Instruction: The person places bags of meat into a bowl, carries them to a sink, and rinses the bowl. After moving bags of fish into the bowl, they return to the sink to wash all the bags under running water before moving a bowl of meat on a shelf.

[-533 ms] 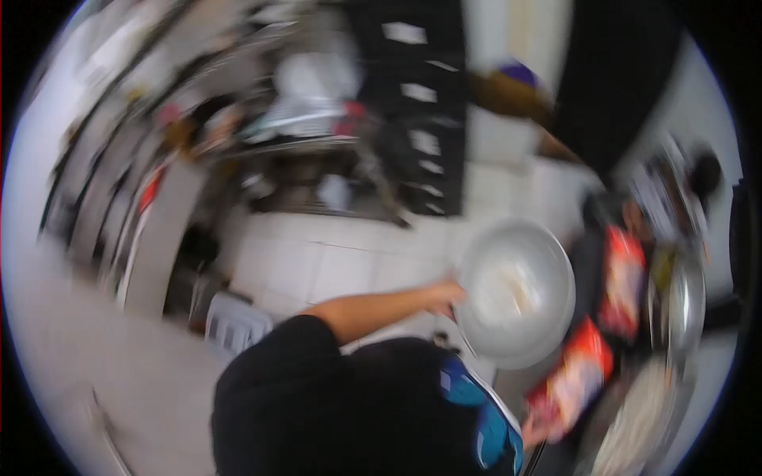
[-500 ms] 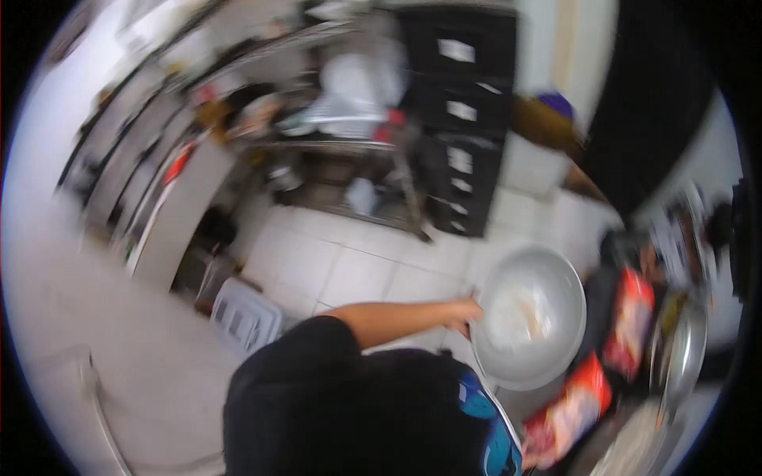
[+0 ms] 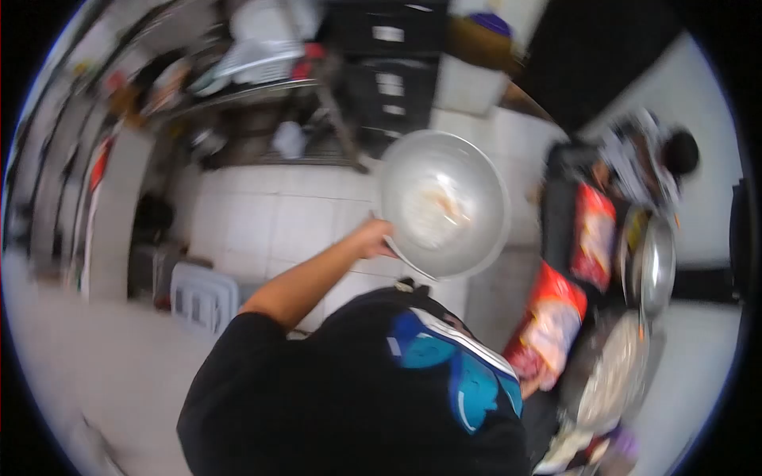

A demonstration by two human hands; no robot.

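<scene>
Grips the near-left rim of a wide metal bowl with the curled-in fingers of the left hand, out over the tiled floor. At the lower end of a red packet, with the right hand mostly hidden, impossible to judge how far closed. For the bowl, expect stiff, smooth, tippy handling; best held at opposite rims. Cannot read packet print or, farther out, white labels on black drawers.

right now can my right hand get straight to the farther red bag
Probably not straight: your right hand is at the lower end of the nearer red bag, which lies between it and the farther red bag. Reaching over might work.
</scene>
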